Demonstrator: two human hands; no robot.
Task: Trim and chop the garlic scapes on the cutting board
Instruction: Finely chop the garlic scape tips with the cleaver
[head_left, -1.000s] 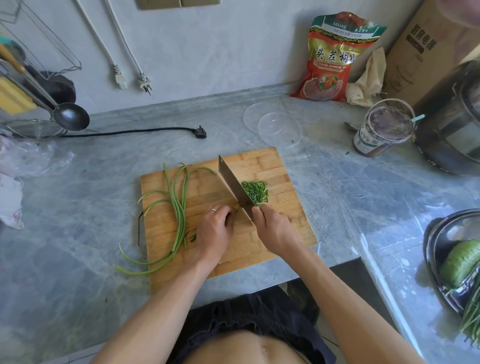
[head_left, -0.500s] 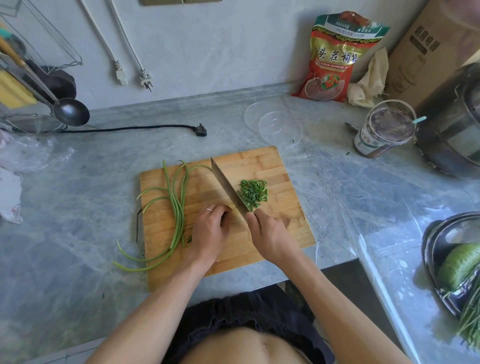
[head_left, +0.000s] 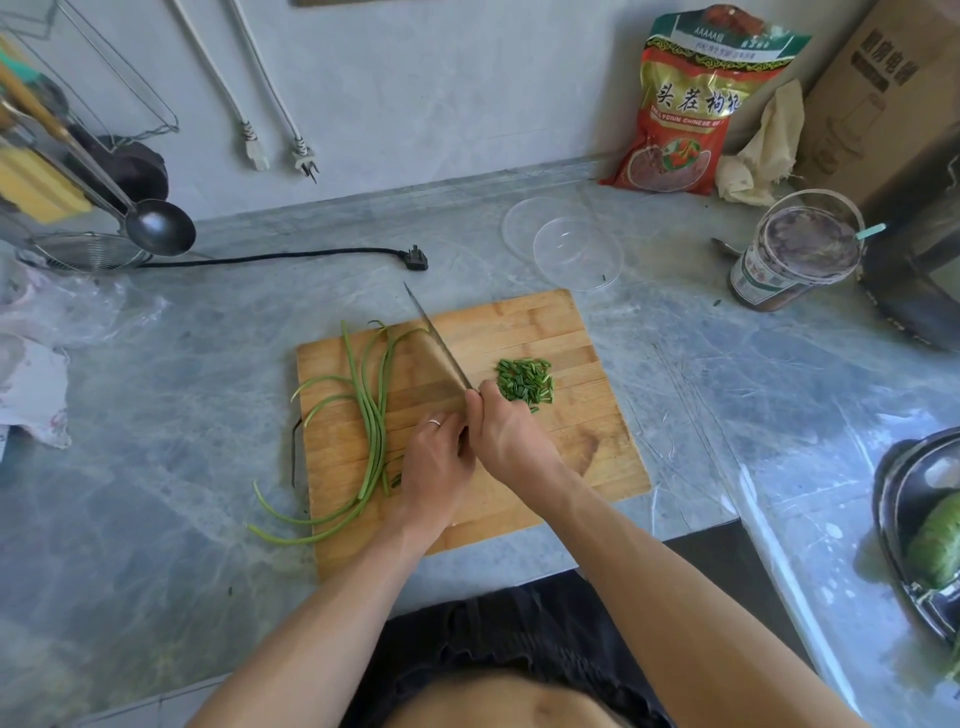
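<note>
A wooden cutting board (head_left: 597, 457) lies on the grey counter. Several long whole garlic scapes (head_left: 371, 415) lie along its left side, their ends hanging over the front edge. A small pile of chopped scape pieces (head_left: 524, 382) sits right of centre. My right hand (head_left: 511, 439) grips the handle of a cleaver (head_left: 439, 353), whose blade points away and to the left, tilted over the middle of the board. My left hand (head_left: 434, 467), with a ring, rests on the board against the right hand, fingers curled down. What lies under those fingers is hidden.
Clear plastic lids (head_left: 571, 249) lie just behind the board. A jar with a clear cup over it (head_left: 795, 260) and a dark pot stand at the right. A black plug and cord (head_left: 410, 257) lie behind left. A metal bowl with greens (head_left: 924, 535) sits at right.
The cleaver has swung left, away from the chopped pile, and its blade now tilts over the board's middle. Both hands shifted slightly left with it.
</note>
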